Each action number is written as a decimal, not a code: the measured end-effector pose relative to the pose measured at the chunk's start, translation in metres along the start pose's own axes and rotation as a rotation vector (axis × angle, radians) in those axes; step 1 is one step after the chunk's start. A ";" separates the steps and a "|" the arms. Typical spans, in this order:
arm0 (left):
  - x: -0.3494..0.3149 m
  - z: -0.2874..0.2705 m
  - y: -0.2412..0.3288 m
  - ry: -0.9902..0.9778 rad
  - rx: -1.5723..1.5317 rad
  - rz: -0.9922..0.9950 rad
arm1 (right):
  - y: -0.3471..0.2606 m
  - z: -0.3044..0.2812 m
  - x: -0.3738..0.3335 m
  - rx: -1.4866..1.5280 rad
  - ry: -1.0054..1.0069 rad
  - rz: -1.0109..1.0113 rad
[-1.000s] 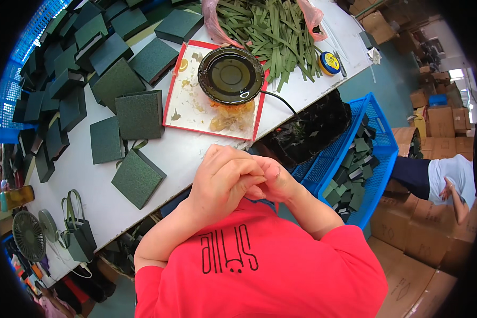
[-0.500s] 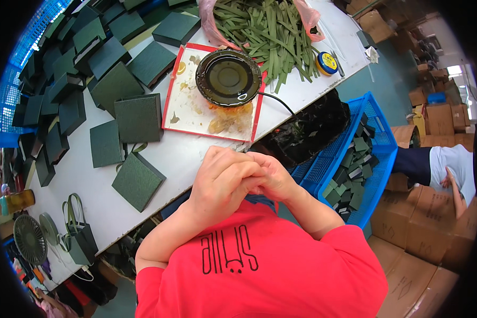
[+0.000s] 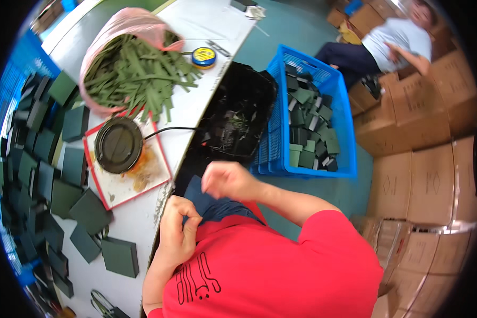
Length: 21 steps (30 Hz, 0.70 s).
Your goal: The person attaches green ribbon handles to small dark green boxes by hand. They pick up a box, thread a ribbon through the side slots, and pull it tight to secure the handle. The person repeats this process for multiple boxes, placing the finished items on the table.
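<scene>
My left hand (image 3: 179, 228) is at the table's edge, its fingers curled in; whatever they may hold is hidden. To its right my right hand (image 3: 229, 181) is lifted apart from it over my lap, bent and smeared by motion. Beyond the left hand, a round black dish (image 3: 118, 144) with a cord rests on a stained white board (image 3: 111, 192) with a red border. Dark green boxes (image 3: 119, 257) lie on the white table at the left, several standing in rows. A pink plastic bag (image 3: 98, 55) spills flat green ribbon strips (image 3: 143, 79) behind the dish.
A blue and yellow round tin (image 3: 204, 56) sits near the table edge. Right of the table are a black plastic bag (image 3: 233, 122) and a blue crate (image 3: 307, 172) with small green pieces. Cardboard boxes (image 3: 389, 185) are stacked at the right, where a person (image 3: 395, 45) in a light shirt sits.
My hands were clasped together in front of me; now they are apart, the right one moved away to the right. The view has turned right, toward the blue crate.
</scene>
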<state>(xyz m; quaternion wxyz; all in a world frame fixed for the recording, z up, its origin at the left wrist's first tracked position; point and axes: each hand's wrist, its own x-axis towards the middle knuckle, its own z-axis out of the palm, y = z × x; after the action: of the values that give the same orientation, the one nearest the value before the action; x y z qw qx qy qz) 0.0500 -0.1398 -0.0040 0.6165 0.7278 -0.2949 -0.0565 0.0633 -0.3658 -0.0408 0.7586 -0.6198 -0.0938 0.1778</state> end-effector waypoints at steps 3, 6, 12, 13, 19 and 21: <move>0.010 0.009 0.004 -0.082 -0.031 -0.003 | 0.012 -0.069 -0.033 -0.043 0.629 -0.129; 0.016 0.018 0.006 -0.078 -0.103 -0.039 | 0.043 -0.190 -0.083 0.050 1.321 -0.028; 0.012 0.017 -0.002 -0.039 -0.179 -0.229 | 0.032 -0.196 -0.067 -0.056 1.180 -0.080; 0.009 0.019 -0.003 0.030 -0.189 -0.305 | 0.031 -0.188 -0.048 -0.008 1.112 -0.090; 0.005 0.006 -0.013 -0.081 0.276 -0.123 | -0.008 -0.137 0.054 -0.444 0.810 -0.091; 0.000 0.004 -0.018 -0.156 0.409 -0.083 | -0.017 -0.129 0.085 -0.732 0.740 -0.196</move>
<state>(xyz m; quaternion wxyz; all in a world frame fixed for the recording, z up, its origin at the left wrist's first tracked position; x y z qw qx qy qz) 0.0546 -0.1418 -0.0214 0.4286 0.8426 -0.3169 -0.0772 0.1903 -0.4528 -0.0585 0.4882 -0.8536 0.0667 -0.1690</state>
